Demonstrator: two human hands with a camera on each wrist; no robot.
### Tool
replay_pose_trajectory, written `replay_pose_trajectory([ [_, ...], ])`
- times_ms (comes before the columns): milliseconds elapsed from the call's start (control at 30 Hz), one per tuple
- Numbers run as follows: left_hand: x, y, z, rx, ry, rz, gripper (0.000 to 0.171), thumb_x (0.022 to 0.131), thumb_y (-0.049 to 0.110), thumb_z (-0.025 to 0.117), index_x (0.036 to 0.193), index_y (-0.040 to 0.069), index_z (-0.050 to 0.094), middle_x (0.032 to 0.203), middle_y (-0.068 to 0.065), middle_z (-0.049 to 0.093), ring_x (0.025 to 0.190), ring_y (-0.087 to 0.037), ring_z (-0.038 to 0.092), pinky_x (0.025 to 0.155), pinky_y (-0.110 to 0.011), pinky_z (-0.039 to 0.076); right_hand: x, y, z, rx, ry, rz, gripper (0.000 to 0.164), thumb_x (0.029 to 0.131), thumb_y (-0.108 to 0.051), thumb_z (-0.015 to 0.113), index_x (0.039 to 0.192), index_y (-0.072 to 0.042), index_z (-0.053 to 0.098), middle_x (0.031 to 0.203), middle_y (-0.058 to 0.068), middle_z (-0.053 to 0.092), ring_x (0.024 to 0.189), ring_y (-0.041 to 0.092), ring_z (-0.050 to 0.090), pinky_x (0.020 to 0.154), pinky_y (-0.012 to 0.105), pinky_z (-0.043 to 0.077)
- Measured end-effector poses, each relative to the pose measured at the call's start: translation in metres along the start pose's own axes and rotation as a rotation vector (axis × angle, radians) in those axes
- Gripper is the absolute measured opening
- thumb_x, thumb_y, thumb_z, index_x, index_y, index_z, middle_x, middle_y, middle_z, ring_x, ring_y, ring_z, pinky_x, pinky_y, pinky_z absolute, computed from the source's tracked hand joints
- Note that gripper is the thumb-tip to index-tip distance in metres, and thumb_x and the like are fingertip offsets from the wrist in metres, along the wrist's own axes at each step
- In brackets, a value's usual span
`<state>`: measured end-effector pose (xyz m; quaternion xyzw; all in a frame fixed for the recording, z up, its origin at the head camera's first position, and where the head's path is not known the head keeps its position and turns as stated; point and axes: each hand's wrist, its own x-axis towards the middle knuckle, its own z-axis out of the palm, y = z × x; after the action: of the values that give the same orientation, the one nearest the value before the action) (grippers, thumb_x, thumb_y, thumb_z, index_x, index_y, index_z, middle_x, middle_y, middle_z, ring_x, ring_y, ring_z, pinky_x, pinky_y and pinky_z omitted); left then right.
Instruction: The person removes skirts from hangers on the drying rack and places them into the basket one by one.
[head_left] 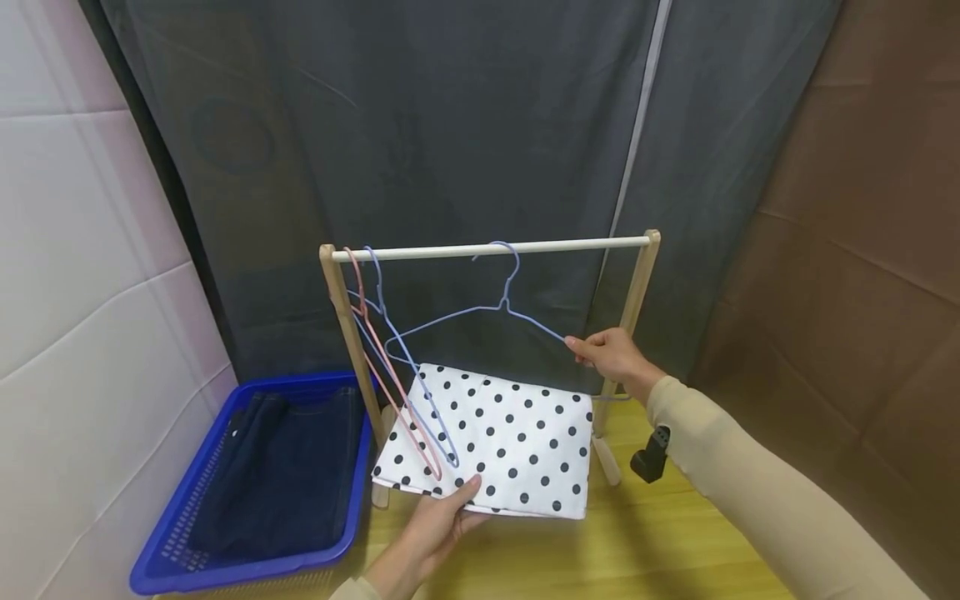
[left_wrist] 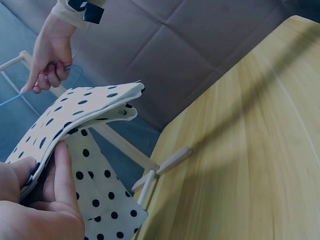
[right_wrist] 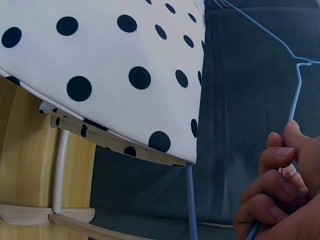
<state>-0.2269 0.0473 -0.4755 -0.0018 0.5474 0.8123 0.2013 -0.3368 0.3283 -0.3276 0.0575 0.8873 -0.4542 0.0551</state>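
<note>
A white cloth with black polka dots (head_left: 517,442) spreads in front of the rack. My left hand (head_left: 438,525) pinches its lower edge, thumb on top and fingers beneath; the left wrist view shows the cloth's layers (left_wrist: 75,115) between them. With my right hand (head_left: 611,354) I grip the right shoulder of a blue hanger (head_left: 457,315), whose hook sits over the rack's white rail (head_left: 427,252). The hanger's lower bar (right_wrist: 191,200) comes out from the cloth's edge in the right wrist view; the rest of that bar is hidden by the cloth.
A pink hanger (head_left: 386,379) and another blue hanger (head_left: 420,379) hang at the rack's left end, overlapping the cloth in the head view. At left stands a blue basket (head_left: 348,525) with dark folded fabric (head_left: 285,475). The rack's wooden post (head_left: 637,287) stands right.
</note>
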Motion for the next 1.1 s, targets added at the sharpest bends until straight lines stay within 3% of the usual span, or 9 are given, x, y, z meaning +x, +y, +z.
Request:
replay_pose_trajectory([
  [300, -0.007, 0.000, -0.004, 0.018, -0.009, -0.011, 0.054, 0.094, 0.023, 0.061, 0.139, 0.007, 0.037, 0.115, 0.001, 0.070, 0.102, -0.016, 0.071, 0.093, -0.036, 0.057, 0.001, -0.002, 0.001, 0.021, -0.005, 0.018, 0.041, 0.093, -0.046, 0.058, 0.076, -0.010, 0.068, 0.075, -0.004, 0.053, 0.084, 0.018, 0.049, 0.058, 0.026, 0.035],
  [633, -0.011, -0.005, -0.008, 0.019, -0.047, -0.014, 0.054, 0.095, 0.021, 0.059, 0.140, 0.002, 0.037, 0.118, 0.000, 0.068, 0.104, -0.016, 0.070, 0.095, -0.036, 0.056, 0.000, -0.002, 0.001, 0.006, -0.007, 0.034, 0.042, 0.093, -0.047, 0.058, 0.076, -0.011, 0.068, 0.082, -0.002, 0.056, 0.092, 0.019, 0.052, 0.063, 0.027, 0.037],
  [867, -0.012, -0.008, -0.011, 0.029, -0.066, -0.024, 0.054, 0.095, 0.023, 0.059, 0.139, 0.001, 0.037, 0.123, -0.005, 0.067, 0.106, -0.017, 0.070, 0.095, -0.035, 0.055, 0.000, -0.001, 0.002, 0.003, -0.004, 0.027, 0.042, 0.093, -0.048, 0.059, 0.077, -0.010, 0.068, 0.086, 0.000, 0.060, 0.102, 0.022, 0.058, 0.076, 0.030, 0.040],
  [1100, -0.013, -0.012, -0.012, 0.036, -0.072, -0.031, 0.053, 0.095, 0.021, 0.059, 0.139, 0.001, 0.037, 0.120, -0.002, 0.069, 0.104, -0.017, 0.071, 0.094, -0.035, 0.056, 0.000, -0.002, 0.002, -0.001, -0.010, 0.023, 0.043, 0.093, -0.048, 0.058, 0.080, -0.008, 0.070, 0.089, 0.001, 0.062, 0.107, 0.023, 0.059, 0.073, 0.029, 0.039],
])
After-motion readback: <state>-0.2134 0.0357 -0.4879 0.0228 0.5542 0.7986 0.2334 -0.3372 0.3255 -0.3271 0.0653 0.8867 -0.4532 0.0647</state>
